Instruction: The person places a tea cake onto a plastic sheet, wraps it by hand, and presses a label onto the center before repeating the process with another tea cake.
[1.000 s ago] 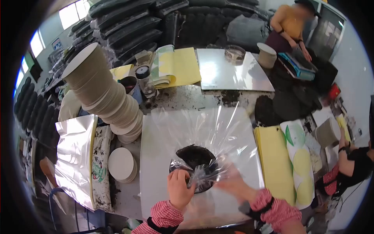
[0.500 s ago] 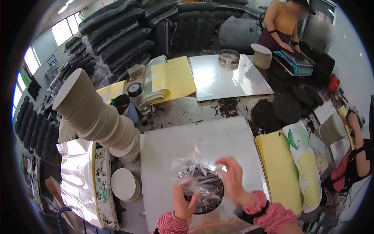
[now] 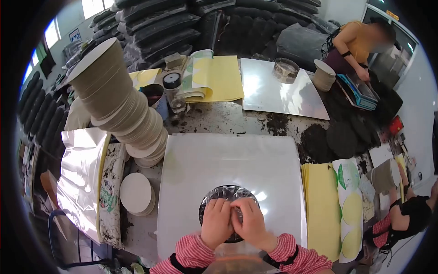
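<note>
In front of me a round dark object (image 3: 206, 211) with crinkled clear plastic film (image 3: 230, 191) over its top sits on a shiny pale sheet (image 3: 228, 155). My left hand (image 3: 217, 223) rests on its left half, fingers curled into the film. From the right side, my right hand (image 3: 250, 223) meets it, its fingers also bent and closed on the film. The two hands nearly touch over the middle. Fingertips and the object's near part are partly hidden by the hands.
A tall leaning stack of pale discs (image 3: 118, 98) stands at left, with a shorter disc stack (image 3: 137, 192) nearer. Yellow sheets (image 3: 321, 210) and a green-and-yellow label strip (image 3: 350, 201) lie right. Dark discs (image 3: 340, 139) lie beyond. Another person (image 3: 356, 43) works at back right.
My right hand has come down from the air onto the film beside my left. The film that stood up loosely now lies gathered under both hands. The view has shifted.
</note>
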A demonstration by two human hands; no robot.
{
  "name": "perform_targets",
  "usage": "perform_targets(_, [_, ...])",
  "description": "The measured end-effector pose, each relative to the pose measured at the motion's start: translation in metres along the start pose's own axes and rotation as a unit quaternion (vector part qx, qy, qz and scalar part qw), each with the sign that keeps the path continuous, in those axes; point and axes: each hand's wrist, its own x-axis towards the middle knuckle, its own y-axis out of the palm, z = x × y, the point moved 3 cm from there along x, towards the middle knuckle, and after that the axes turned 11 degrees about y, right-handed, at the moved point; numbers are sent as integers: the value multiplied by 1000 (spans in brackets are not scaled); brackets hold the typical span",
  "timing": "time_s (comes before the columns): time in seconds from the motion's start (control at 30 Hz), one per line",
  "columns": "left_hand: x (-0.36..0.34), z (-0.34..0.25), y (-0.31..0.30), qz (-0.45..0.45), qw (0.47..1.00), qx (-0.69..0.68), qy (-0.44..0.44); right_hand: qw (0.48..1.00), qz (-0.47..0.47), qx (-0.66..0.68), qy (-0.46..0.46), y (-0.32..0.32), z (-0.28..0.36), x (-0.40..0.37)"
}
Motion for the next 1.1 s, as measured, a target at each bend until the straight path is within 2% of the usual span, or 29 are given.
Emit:
perform_targets(0.07, [0,-6,-22,-125,977,-164,45,998,-7,-53,21,4,-10,-3])
perform_targets(0.1, [0,-8,-22,-122,976,-174,41,997,11,-53,53,5,-17,5])
perform_targets(0.13, [-1,-12,-20,-56,993,-87,51,994,29,-54,88,6,-21,4])
perform_targets(0.17, [-1,-14,-18,4,998,6,65,995,14,-73,65,4,-19,0])
perform_targets(0.2, [-2,-11,-16,-2,998,7,67,995,13,-76,59,-4,-8,-2])
perform_targets(0.27, [-4,-7,-3,39,996,31,75,977,-5,-212,-28,-31,26,-17])
perform_targets(0.3, [-3,-9,-5,35,997,13,69,981,59,-173,69,-38,20,-24])
perform_targets(0.33, [-4,-10,-4,44,996,5,73,979,59,-176,81,-33,11,-26])
perform_targets(0.4, [-2,-10,-1,67,992,59,86,953,171,-246,48,-4,-21,-22])
perform_targets(0.43, [-2,-8,3,76,989,92,86,950,137,-278,44,5,-24,-22])
perform_targets(0.47, [-1,-8,2,74,988,100,95,952,125,-276,41,-2,-25,-17])
perform_targets(0.53, [-4,-8,1,61,991,71,97,956,207,-200,60,-19,-12,-6])
perform_targets(0.57, [-3,-9,1,60,990,78,100,971,144,-171,87,-28,-2,7])
perform_targets(0.6, [-3,-11,1,67,989,77,104,971,141,-169,94,-24,-14,19])
perform_targets(0.67, [0,-12,-1,82,990,82,80,965,131,-225,-25,-7,-42,35])
perform_targets(0.7, [-1,-11,-1,86,990,81,82,961,114,-246,-58,-3,-42,31])
perform_targets(0.73, [2,-11,-2,79,989,80,100,968,112,-213,-66,-7,-39,28])
perform_targets(0.8, [2,-14,-3,106,988,79,79,989,100,-107,-13,-51,-38,29])
perform_targets(0.87, [2,-14,-2,111,987,74,91,982,-57,-148,99,-125,-66,24])
perform_targets(0.9, [1,-13,-1,125,985,83,81,964,-138,-203,99,-167,-116,18])
perform_targets(0.97, [-1,-10,0,138,984,81,84,882,-173,-409,160,-255,-201,-14])
perform_targets(1.03, [2,-15,-2,152,982,87,68,825,-225,-500,139,-295,-208,-38])
perform_targets(1.07, [4,-14,0,150,983,87,66,826,-224,-499,137,-302,-217,-36])
perform_targets(1.1, [2,-11,1,150,982,93,72,805,-262,-527,79,-305,-223,-35])
